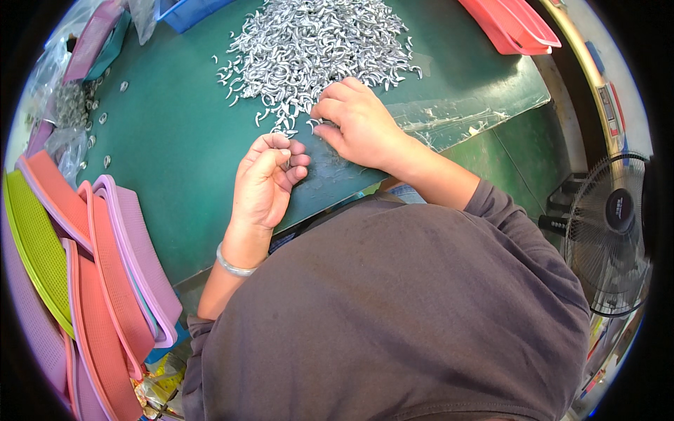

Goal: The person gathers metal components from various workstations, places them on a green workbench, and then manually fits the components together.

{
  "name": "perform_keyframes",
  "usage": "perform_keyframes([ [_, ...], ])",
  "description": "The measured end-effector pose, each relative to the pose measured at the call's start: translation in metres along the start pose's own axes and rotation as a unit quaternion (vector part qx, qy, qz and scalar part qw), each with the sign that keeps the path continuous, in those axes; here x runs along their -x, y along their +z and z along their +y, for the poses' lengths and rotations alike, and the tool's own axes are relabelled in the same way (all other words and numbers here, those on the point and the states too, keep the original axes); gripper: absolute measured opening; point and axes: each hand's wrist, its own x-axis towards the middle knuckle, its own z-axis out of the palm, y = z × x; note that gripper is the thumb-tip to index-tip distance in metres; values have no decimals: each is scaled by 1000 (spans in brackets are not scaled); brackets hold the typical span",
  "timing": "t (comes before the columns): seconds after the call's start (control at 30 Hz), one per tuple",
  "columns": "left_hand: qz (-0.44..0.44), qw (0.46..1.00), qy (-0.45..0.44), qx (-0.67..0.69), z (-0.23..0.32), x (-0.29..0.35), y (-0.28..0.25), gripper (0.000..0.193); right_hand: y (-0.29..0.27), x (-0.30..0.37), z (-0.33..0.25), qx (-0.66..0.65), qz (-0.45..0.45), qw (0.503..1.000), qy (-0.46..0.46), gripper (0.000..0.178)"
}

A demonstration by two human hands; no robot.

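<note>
A big heap of small curved silver metal pieces (316, 49) lies on the green table (168, 140), a few of them strewn toward me. At the heap's near edge, my right hand (361, 126) has its fingers bent, thumb and forefinger closing on a small curved metal piece (313, 124). Just left of it, my left hand (263, 179) is held palm up with curled fingers and the thumb pressed to the forefinger. What sits inside that pinch is too small or hidden to make out. A few loose pieces lie right beyond its fingertips.
Pink, purple and lime plastic baskets (112, 266) are stacked at the left. Clear bags (67, 147) and loose silver rings (107, 161) lie at the table's left side. A blue bin (186, 14) and a red tray (509, 28) stand at the back. A black fan (607, 231) is at the right.
</note>
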Motion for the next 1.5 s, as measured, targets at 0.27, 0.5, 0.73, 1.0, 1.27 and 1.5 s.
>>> perform_keyframes([
  [0.27, 22, 999, 7, -42, 2, 3, -4, 14, 9, -4, -9, 54, -6, 998, 6, 9],
  [0.5, 41, 997, 6, -69, 3, 4, -3, 13, 13, -4, -6, 20, -7, 1000, 2, 4],
  [0.73, 54, 994, 7, -99, 3, 4, -2, 13, 13, -6, -7, 0, -9, 1000, -6, 5],
  [1.0, 24, 994, 32, -99, 1, 3, 6, 18, 4, -6, -10, -151, -40, 987, 30, 3],
  [1.27, 15, 990, 75, -117, -3, 0, 14, 16, -1, -5, -12, -200, -74, 975, 67, 1],
  [1.5, 6, 990, 59, -126, -5, -2, 5, 14, -5, 1, -1, -128, -18, 991, 44, 7],
])
